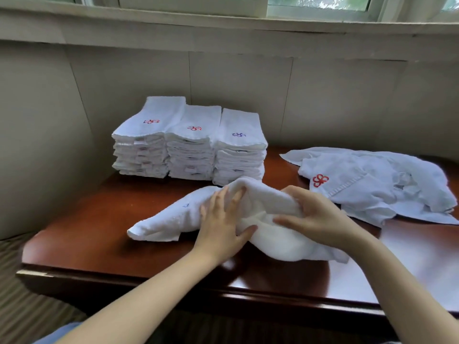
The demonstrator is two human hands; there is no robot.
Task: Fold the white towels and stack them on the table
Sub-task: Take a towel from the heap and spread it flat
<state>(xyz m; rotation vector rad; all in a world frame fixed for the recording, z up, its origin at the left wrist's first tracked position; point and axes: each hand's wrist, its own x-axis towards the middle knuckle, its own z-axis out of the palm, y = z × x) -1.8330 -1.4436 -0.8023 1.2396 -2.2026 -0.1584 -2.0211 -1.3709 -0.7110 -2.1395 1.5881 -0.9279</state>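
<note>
Left hand [223,219] lies spread on the towel [161,222], fingers straight and pressing, thumb against the cloth. Right hand [315,214] grasps the raised middle fold, fingers curled over it. Towel sits on the table [99,232] near the front edge, bunched and partly doubled, one end trailing left. Three stacks [191,145] of folded towels stand at the rear, just behind it; a loose pile [372,184] of unfolded ones lies to the right. Assessment: folding of one towel is in hand, not complete. Next move calls for carrying the held fold across, aligning the edges, smoothing flat, then placing it on a stack.
</note>
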